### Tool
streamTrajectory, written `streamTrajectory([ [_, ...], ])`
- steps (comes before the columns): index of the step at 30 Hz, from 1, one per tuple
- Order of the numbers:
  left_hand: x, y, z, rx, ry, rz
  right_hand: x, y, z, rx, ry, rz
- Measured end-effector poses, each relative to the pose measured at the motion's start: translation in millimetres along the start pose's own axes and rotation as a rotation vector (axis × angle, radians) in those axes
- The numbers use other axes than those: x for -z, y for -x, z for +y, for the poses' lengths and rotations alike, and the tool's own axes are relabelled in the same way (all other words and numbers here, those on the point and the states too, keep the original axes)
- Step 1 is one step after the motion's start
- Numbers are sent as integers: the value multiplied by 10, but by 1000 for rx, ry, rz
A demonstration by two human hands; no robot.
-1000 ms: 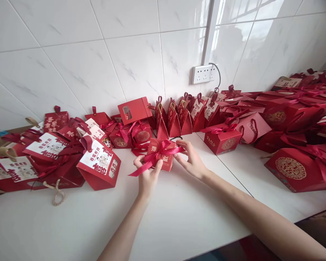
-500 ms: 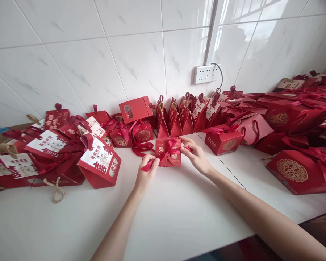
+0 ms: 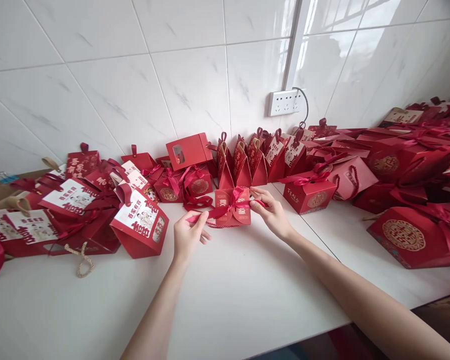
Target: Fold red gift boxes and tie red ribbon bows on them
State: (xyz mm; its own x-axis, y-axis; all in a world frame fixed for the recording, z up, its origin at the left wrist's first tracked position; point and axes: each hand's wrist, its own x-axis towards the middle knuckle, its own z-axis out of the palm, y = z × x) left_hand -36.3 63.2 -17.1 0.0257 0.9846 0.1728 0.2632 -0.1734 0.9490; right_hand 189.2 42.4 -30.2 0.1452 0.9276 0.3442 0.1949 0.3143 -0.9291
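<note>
A small red gift box [image 3: 242, 218] with gold lettering rests on the white table, a red ribbon [image 3: 235, 201] crossing its top with a bow or knot at the middle. My left hand [image 3: 190, 231] pinches one end of this ribbon out to the left of the box, and the strip between runs nearly straight. On the other side, my right hand [image 3: 268, 209] pinches the ribbon close against the box's right edge. A red twisted cord shows along the box's front edge. Exactly how the ribbon is knotted is too small to tell.
Many red gift boxes line the tiled wall. A box with a white label [image 3: 140, 220] stands at left, a ribboned box [image 3: 308, 192] at right, and a large box with a gold emblem [image 3: 408, 235] farther right. A wall socket [image 3: 285, 102] with a black cable is behind.
My left hand has moved left and slightly up, drawing the ribbon end away from the box. My right hand has stayed almost in place, still holding the ribbon.
</note>
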Motion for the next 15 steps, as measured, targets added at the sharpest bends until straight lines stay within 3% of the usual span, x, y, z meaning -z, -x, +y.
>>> streamTrajectory([
  [6, 1, 48, -20, -133, -68, 75, 6, 2, 20, -52, -123, -2],
  [15, -72, 93, -53, -91, 64, -240, -12, 19, -5, -29, -53, -37],
])
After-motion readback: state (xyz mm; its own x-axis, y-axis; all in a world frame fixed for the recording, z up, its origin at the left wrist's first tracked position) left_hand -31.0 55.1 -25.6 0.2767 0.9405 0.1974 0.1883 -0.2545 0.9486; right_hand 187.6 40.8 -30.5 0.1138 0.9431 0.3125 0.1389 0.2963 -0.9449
